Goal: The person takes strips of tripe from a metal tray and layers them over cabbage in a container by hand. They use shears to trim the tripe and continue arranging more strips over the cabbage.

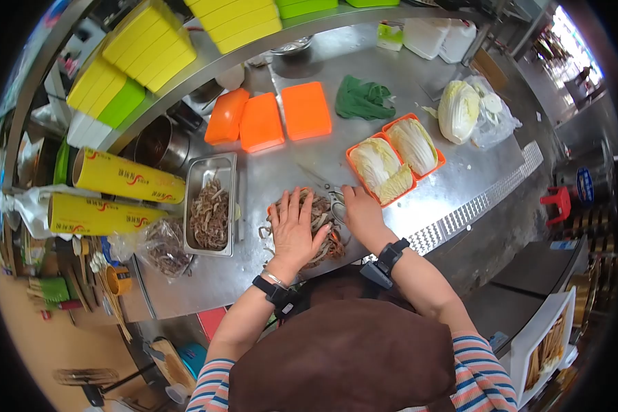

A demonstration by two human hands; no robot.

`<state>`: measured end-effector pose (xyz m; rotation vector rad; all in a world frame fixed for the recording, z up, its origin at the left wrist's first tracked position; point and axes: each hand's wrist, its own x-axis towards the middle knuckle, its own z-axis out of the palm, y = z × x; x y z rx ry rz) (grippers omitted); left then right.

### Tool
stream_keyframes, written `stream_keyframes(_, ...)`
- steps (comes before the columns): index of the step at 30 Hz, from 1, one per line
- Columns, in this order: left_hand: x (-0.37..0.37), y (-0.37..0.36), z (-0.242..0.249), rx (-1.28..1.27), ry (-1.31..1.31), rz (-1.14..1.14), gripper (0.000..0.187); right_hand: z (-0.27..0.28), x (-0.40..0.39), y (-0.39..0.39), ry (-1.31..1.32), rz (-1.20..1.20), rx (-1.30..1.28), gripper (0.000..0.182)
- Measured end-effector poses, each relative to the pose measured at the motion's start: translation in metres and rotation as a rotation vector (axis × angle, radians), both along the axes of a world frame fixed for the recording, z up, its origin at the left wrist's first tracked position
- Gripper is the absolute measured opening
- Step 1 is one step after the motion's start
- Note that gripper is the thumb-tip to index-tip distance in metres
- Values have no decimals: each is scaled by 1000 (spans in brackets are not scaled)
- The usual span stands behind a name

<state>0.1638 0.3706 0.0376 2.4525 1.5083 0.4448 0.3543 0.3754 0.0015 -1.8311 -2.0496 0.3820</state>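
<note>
My left hand [295,230] lies flat with fingers spread on a pile of brown, stringy food strips [321,255]. Bits of orange show at the pile's edge, perhaps a tray beneath it. At the pile's right side, my right hand [364,216] has its fingers closed around the handles of a pair of scissors [332,193], whose blades point up and to the left on the steel table [281,172]. To the left, a steel pan [232,206] holds more of the same brown strips. Two orange trays [353,165] with pieces of napa cabbage [413,145] sit beyond my right hand.
Orange containers [307,110] and a green plastic bag [364,98] lie farther back. A whole napa cabbage [459,113] is at the right. Yellow film rolls [127,175] and a bag of brown strips [166,248] stand left. An overhead shelf [254,49] carries yellow boxes [237,24].
</note>
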Motion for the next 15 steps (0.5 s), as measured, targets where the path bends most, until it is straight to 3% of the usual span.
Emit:
stream_keyframes(5,-4,2,-24,40,-10,28,63,35,16,-28,319,-86,-28,41)
stream_keyframes(7,-5,2,-27,45,-22,26,61,50,24,-52,859,-151,-393,41)
stream_keyframes(8,-5,2,-28,49,-32,32,59,46,24,-66,863,-159,-392,41)
stream_keyframes(10,-5,2,-31,49,-44,30,58,39,20,-88,1176,-142,-532,38)
stream_keyframes(15,-6,3,-37,58,-68,29,55,27,6,-103,1015,-154,-489,38)
